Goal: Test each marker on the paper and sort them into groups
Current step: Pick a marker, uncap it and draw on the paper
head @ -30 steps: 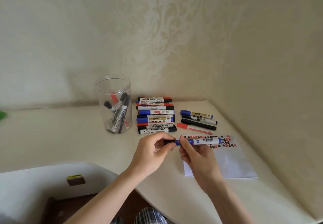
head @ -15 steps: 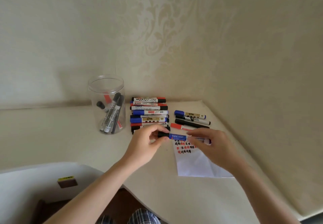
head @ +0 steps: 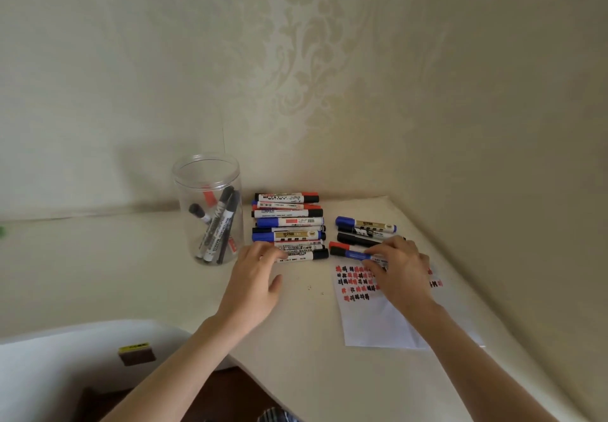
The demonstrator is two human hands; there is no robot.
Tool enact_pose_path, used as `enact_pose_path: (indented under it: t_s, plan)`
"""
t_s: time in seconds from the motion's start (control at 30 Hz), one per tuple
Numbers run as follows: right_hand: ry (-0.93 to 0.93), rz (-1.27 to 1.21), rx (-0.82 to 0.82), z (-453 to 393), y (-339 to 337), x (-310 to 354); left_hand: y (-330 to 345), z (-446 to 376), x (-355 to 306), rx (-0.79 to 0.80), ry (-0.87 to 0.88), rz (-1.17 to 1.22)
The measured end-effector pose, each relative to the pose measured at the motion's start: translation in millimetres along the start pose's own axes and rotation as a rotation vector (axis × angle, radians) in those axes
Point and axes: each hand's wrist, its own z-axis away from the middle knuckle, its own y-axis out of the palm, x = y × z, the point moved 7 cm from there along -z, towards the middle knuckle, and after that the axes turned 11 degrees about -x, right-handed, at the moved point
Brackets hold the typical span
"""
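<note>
A blue marker (head: 350,253) with a black cap lies at the near end of the small right-hand group (head: 365,229), just above the paper. My right hand (head: 399,268) holds its right end with curled fingers. A white paper (head: 371,319) with rows of red and black test scribbles lies under that hand. My left hand (head: 255,281) hovers with relaxed fingers over the near end of the larger row of markers (head: 288,225), holding nothing.
A clear plastic jar (head: 209,211) with several markers stands left of the rows. Walls close the corner behind and to the right. The desk's curved front edge runs below my arms, with a white surface and a small brown block (head: 136,352) lower left.
The blue marker has gone from between both hands down to the right-hand group. My left hand has let go of its cap end and moved left toward the larger row.
</note>
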Motion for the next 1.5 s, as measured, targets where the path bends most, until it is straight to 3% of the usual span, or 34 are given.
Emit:
enact_pose_path:
  t_s: [0.2, 0.33, 0.47, 0.6, 0.7, 0.83, 0.9, 0.97, 1.03, 1.23, 1.37, 1.5]
  plan:
    - [0.01, 0.212, 0.062, -15, 11, -4, 6, -11, 6, -0.01, 0.007, -0.199]
    - [0.011, 0.137, 0.051, -23, 13, 0, 14, -20, 9, -0.001, -0.001, -0.297]
    - [-0.118, -0.065, -0.017, -11, 9, 31, 20, -24, 9, 0.03, 0.02, -0.349]
    - [-0.238, -0.243, 0.015, 11, 1, 68, 26, -21, 0, 0.09, 0.01, -0.278]
    - [-0.243, -0.263, 0.044, 21, 1, 84, 19, -20, -24, 0.035, 0.011, -0.104]
    - [-0.259, -0.274, -0.105, 22, -10, 89, -9, -19, -67, -0.111, 0.069, 0.155]
    - [-0.247, -0.289, -0.148, 21, -18, 82, -20, -19, -79, -0.103, 0.072, 0.268]
    - [-0.146, -0.335, -0.15, 21, -30, 70, -24, -16, -80, -0.061, 0.088, 0.288]
    - [0.097, -0.47, -0.119, 22, -38, 50, -23, -12, -73, -0.033, 0.117, 0.247]
    - [0.697, -1.076, 0.186, 55, -21, 32, 3, 4, -63, 0.089, 0.101, 0.193]
    - [0.745, -1.148, 0.22, 62, -21, 36, 14, 8, -71, 0.144, 0.092, 0.211]
    - [0.663, -1.146, 0.249, 62, -23, 47, 22, 8, -84, 0.201, 0.111, 0.258]
